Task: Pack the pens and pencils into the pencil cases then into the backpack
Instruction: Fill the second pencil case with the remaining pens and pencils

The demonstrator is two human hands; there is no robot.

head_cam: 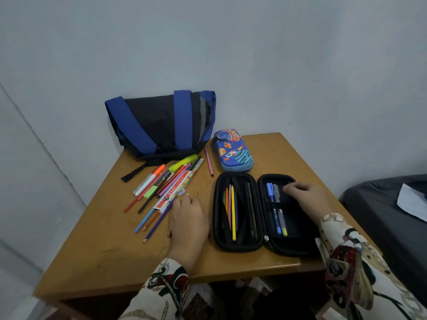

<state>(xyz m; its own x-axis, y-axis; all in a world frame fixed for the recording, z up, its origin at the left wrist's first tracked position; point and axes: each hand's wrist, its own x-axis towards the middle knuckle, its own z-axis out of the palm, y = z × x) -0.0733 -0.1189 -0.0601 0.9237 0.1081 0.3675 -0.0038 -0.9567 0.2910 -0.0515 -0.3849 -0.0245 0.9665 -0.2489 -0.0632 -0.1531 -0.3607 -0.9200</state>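
Black case (240,211) lies open at 4 o'clock so pencils drop in. Left hand (188,218) reaches the loose pile (166,185) at 9, grasp unclear; right hand (307,195), fingers curled, steadies the flap. Backpack (159,123) at 12.

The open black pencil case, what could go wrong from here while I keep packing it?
The open black pencil case lies close to the table's front edge; a nudge from your right hand, resting on its right half, might push it off. The loose pile of pens and pencils is fanned out by your left hand, so one could roll away. The lone pink pen beside the space-print case is easy to overlook.
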